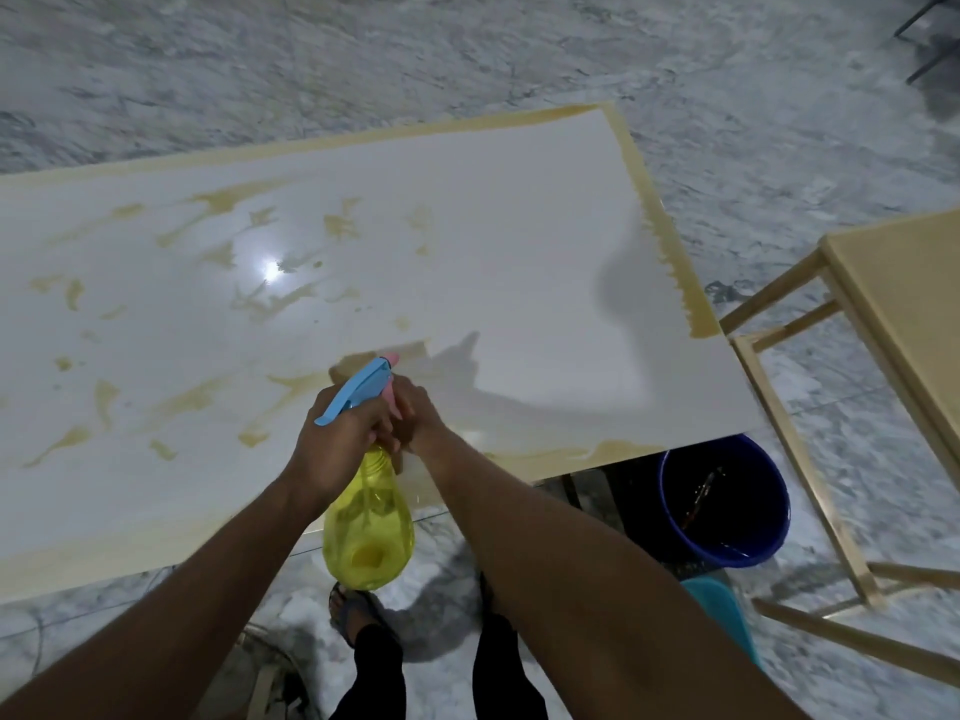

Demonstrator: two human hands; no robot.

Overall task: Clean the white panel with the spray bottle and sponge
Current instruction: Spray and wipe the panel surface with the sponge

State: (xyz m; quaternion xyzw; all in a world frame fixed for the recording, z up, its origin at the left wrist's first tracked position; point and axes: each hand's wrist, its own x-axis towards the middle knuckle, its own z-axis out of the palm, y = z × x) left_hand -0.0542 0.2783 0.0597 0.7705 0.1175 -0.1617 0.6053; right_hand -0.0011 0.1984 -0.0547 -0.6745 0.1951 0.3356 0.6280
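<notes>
A large white panel point(467, 241) lies flat in front of me, streaked with yellow-brown stains and edged with a tan border. Over its near edge I hold a spray bottle point(369, 532) with a clear yellow body, a blue trigger head and a pink nozzle. My left hand point(332, 439) grips the bottle's neck under the trigger. My right hand point(415, 418) is closed on the neck and the pink part from the right side. No sponge is visible.
A dark blue bucket point(724, 498) stands on the marble floor at the panel's near right corner, a teal object point(722, 615) below it. A light wooden frame table point(883, 324) stands to the right. My feet and sandal point(358, 615) are below the panel edge.
</notes>
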